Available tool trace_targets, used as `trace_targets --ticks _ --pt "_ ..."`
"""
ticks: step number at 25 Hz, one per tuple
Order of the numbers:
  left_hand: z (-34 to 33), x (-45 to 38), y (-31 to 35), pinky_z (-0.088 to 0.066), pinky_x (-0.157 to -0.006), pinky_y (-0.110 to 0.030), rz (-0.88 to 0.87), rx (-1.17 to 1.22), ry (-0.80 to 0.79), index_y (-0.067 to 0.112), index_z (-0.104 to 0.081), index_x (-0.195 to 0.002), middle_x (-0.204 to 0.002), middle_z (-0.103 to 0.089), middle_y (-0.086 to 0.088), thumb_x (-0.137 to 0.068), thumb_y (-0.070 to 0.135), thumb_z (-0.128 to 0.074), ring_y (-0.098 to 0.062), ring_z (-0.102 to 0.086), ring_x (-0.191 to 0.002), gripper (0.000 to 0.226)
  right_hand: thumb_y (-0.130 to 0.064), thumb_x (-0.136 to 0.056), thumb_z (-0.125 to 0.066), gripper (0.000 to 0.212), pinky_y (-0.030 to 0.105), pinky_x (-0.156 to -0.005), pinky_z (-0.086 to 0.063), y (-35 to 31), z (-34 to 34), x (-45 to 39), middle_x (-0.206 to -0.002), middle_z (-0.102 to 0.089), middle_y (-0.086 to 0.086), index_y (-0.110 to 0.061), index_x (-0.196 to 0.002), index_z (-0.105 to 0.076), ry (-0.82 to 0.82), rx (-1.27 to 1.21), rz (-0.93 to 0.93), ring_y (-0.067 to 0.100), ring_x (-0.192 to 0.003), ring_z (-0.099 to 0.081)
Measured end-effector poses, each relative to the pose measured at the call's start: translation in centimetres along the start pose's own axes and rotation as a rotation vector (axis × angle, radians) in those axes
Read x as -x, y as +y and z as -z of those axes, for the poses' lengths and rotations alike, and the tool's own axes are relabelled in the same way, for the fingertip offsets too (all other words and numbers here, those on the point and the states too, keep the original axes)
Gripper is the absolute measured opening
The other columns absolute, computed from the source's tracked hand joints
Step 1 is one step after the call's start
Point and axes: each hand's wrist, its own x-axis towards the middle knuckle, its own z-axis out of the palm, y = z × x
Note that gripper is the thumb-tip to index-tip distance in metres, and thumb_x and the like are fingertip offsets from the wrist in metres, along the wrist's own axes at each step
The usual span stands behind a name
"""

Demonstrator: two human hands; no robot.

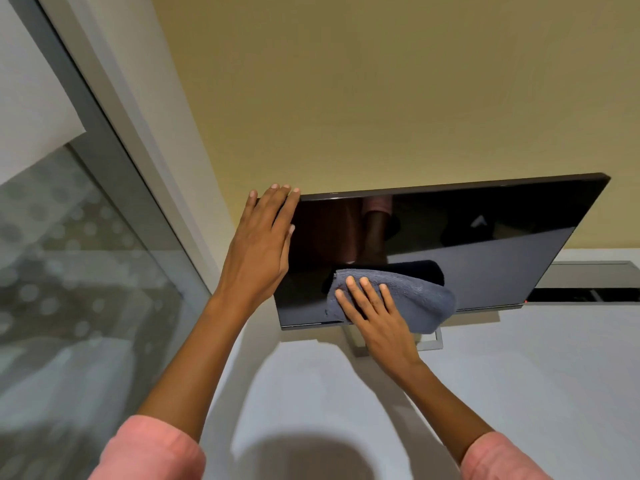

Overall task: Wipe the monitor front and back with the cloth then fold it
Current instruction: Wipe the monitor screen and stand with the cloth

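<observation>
The wiping of the front looks to be under way and nothing past it is begun, as far as this one view shows. The flat black glossy-screened monitor (485, 237) stands right of centre in the frame on a pale grey tabletop (519, 393), its thin silver stand (437, 341) just showing below the lower edge. The right hand (372, 318) lies with straight, spread fingers flat on the crumpled grey-blue microfibre cloth (422, 303), pressing it against the lower left part of the screen — a flat press, not a clench. The left hand (265, 242) steadies the monitor at its upper left corner, the fingers reaching over the top edge and the thumb lying on the front face; it looks like a loose hold round the corner more than a tight grasp. The screen is dark and reflective, so I cannot tell which parts are already clean; the cloth sits low and left, and the whole right half lies well apart from it. By my judgement the front is only partly done. The back is out of sight, facing the yellowish wall (381, 98) in the upper part of the frame, and it would need a reach round or a turn of the monitor. The cloth is bunched, not folded, so that last step is not yet done. At the left of the frame runs a grey-framed glass window (86, 237).
</observation>
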Motion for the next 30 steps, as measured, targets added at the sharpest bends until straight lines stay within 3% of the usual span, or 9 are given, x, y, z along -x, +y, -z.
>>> trace_targets --ticks 4,7,11,14,18,23,27,30 --pt "0.8 -0.6 -1.1 -0.009 -0.118 -0.026 -0.009 0.100 -0.028 0.005 -0.039 -0.140 -0.143 -0.044 -0.012 -0.098 0.015 -0.031 -0.022 -0.032 -0.138 0.045 0.008 -0.086 -0.018 0.069 0.045 -0.117 -0.005 -0.3 1.2 -3.2 -0.158 -0.008 0.007 -0.016 -0.150 -0.015 0.060 0.052 0.159 0.027 -0.146 0.005" --pt "1.0 -0.6 -1.5 -0.010 -0.117 -0.023 -0.018 0.155 -0.029 0.005 -0.043 -0.138 -0.141 -0.046 -0.011 -0.096 0.008 -0.035 -0.021 -0.034 -0.136 0.043 0.008 -0.085 -0.028 0.070 0.045 -0.117 -0.008 1.0 3.1 -5.1 -0.157 -0.013 0.007 -0.016 -0.150 -0.016 0.139 0.015 0.048 0.026 -0.146 0.000" --pt "1.0 0.0 -1.4 -0.020 -0.116 -0.026 0.123 0.333 0.031 0.011 -0.047 -0.136 -0.141 -0.045 -0.005 -0.096 0.005 -0.038 -0.014 -0.029 -0.139 0.041 0.013 -0.080 -0.044 0.084 0.048 -0.118 -0.006 2.2 4.4 -6.2 -0.159 0.001 0.009 -0.016 -0.151 -0.010 0.215 -0.024 -0.111 0.027 -0.146 0.004" --pt "1.1 1.3 -1.7 -0.017 -0.114 -0.018 0.216 0.344 0.076 0.013 -0.041 -0.141 -0.148 -0.037 -0.001 -0.097 0.006 -0.038 -0.011 -0.024 -0.141 0.044 0.014 -0.081 -0.034 0.079 0.048 -0.118 -0.006 0.6 4.1 -7.4 -0.158 -0.005 0.008 -0.015 -0.150 -0.012 0.214 -0.020 -0.046 0.027 -0.146 0.004" --pt "1.5 2.2 -2.7 -0.005 -0.119 -0.028 0.121 0.270 0.002 0.011 -0.027 -0.147 -0.154 -0.026 -0.003 -0.090 -0.011 -0.032 -0.017 -0.012 -0.144 0.061 0.008 -0.087 -0.005 0.069 0.044 -0.118 -0.008 -1.9 2.7 -7.0 -0.157 -0.013 0.005 -0.015 -0.150 -0.019 0.125 0.021 0.181 0.024 -0.145 -0.010" --pt "2.0 2.6 -3.4 0.001 -0.119 -0.039 0.048 0.110 -0.078 0.013 -0.017 -0.149 -0.157 -0.015 -0.001 -0.085 -0.015 -0.034 -0.020 0.003 -0.144 0.072 0.006 -0.086 -0.024 0.067 0.042 -0.118 -0.005 -1.2 0.6 -3.8 -0.158 -0.012 0.004 -0.014 -0.150 -0.019 0.049 0.088 0.380 0.022 -0.145 -0.010" --pt "1.7 2.8 -3.2 0.000 -0.118 -0.046 0.069 0.048 -0.096 0.018 -0.014 -0.150 -0.157 -0.013 0.003 -0.088 -0.009 -0.034 -0.020 0.002 -0.146 0.070 0.007 -0.089 -0.008 0.065 0.044 -0.118 -0.008 1.5 1.2 -2.3 -0.157 -0.016 0.003 -0.015 -0.149 -0.023 0.050 0.129 0.302 0.024 -0.145 -0.010" --pt "1.9 2.8 -3.1 0.000 -0.116 -0.046 0.095 0.053 -0.097 0.020 -0.015 -0.150 -0.157 -0.014 0.005 -0.092 -0.003 -0.033 -0.017 -0.001 -0.146 0.064 0.008 -0.086 -0.020 0.068 0.047 -0.118 -0.005 1.8 2.1 -3.8 -0.157 -0.013 0.005 -0.015 -0.150 -0.019 0.102 0.118 0.242 0.025 -0.145 -0.009"
